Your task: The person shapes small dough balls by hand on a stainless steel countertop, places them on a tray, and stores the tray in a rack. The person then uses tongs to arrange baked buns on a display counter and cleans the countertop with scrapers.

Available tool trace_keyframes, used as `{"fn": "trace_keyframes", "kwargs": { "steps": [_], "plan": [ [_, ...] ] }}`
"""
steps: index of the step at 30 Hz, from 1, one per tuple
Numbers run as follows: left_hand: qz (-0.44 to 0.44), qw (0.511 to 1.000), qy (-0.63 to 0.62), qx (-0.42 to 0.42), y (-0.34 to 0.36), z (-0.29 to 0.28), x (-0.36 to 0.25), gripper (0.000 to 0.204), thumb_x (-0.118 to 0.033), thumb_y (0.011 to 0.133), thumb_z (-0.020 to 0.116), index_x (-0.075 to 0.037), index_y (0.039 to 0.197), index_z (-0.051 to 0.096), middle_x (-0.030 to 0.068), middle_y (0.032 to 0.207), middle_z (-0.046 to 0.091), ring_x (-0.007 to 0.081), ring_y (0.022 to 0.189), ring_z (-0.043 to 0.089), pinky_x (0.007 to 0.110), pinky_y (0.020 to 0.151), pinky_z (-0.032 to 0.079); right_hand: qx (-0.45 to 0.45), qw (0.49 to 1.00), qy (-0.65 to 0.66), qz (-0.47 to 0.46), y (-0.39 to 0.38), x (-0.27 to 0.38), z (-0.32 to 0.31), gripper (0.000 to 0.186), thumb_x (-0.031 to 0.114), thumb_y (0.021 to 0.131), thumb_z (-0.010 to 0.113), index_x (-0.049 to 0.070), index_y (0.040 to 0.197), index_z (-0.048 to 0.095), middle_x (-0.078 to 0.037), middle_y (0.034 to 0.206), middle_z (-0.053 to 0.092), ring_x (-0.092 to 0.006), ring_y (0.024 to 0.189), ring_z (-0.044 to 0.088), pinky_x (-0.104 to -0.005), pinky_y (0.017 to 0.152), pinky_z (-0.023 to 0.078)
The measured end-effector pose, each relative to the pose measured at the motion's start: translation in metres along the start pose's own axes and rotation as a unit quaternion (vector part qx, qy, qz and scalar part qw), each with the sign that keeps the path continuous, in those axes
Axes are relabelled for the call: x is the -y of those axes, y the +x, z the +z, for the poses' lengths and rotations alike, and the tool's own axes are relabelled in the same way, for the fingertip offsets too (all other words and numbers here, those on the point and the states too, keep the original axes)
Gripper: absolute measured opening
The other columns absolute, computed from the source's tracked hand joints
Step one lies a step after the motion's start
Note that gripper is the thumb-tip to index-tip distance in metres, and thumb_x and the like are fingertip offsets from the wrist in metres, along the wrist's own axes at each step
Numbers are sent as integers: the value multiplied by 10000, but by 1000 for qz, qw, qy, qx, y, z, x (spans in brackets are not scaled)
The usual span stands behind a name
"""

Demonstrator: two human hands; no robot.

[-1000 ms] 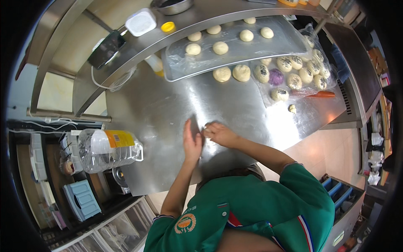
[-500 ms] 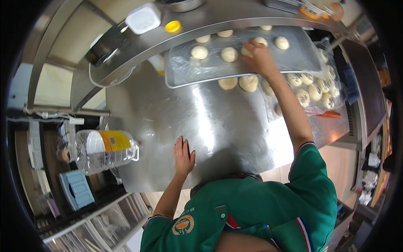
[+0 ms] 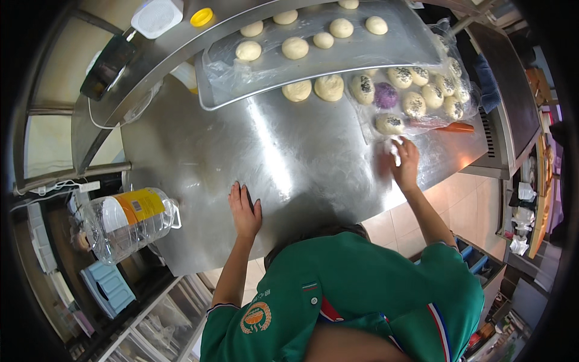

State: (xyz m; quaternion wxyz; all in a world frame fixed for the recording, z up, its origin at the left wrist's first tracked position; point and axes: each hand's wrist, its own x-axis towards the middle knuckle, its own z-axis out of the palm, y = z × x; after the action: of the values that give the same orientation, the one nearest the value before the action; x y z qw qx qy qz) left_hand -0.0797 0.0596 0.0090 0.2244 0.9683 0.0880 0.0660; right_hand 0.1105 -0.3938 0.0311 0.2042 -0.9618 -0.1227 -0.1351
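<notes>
My left hand (image 3: 245,211) lies flat on the steel worktable (image 3: 199,181), fingers stretched out and nothing in them. My right hand (image 3: 405,164) is low over the table at the right, fingers bent and apart, with no object visible in its grasp. Just beyond its fingertips lies a seed-topped dough ball (image 3: 389,124). A purple dough ball (image 3: 386,95) sits behind that one, among several pale seeded ones on clear plastic film. The metal tray (image 3: 253,92) at the back bears several plain dough balls, including a small one (image 3: 323,40).
Two flattened dough rounds, one a pale disc (image 3: 329,88), lie before the tray. An orange-handled tool (image 3: 456,128) rests beside the film. A large clear bottle (image 3: 134,218) stands at the left edge. A steel shelf (image 3: 175,60) spans the back, holding a yellow lid (image 3: 201,17).
My right hand has left the small dough ball on the tray and come back toward me, beside the seeded balls. My left hand stays flat on the table. The view has shifted.
</notes>
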Motion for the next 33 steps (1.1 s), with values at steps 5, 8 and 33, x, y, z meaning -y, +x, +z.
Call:
{"fn": "trace_keyframes", "kwargs": {
  "steps": [5, 8, 33],
  "plan": [
    [10, 1000, 19, 6, -4, -1, -2, 624, -167, 891, 648, 34, 1430, 406, 245, 1562, 296, 452, 1425, 295, 560, 1185, 212, -3, 1000, 20, -3, -2, -43, -17, 323, 42, 811, 686, 92, 1130, 668, -158, 1176, 633, -353, 1077, 599, -437, 920, 490],
    [24, 999, 22, -5, -3, 0, -1, 615, -169, 888, 649, 32, 1421, 418, 249, 1557, 305, 451, 1426, 297, 558, 1185, 214, 33, 987, 131, -89, -13, -17, -11, 302, -46, 712, 679, 64, 990, 641, -133, 979, 630, -337, 912, 616, -404, 778, 528],
    [-3, 999, 7, -37, -9, 5, 2, 579, -167, 888, 643, 26, 1398, 448, 245, 1527, 351, 459, 1396, 328, 537, 1177, 246, 42, 983, 123, -129, 22, 134, 86, 501, 84, 874, 615, 13, 1364, 536, -226, 1379, 513, -407, 1283, 465, -465, 1091, 399]
  ]
}}
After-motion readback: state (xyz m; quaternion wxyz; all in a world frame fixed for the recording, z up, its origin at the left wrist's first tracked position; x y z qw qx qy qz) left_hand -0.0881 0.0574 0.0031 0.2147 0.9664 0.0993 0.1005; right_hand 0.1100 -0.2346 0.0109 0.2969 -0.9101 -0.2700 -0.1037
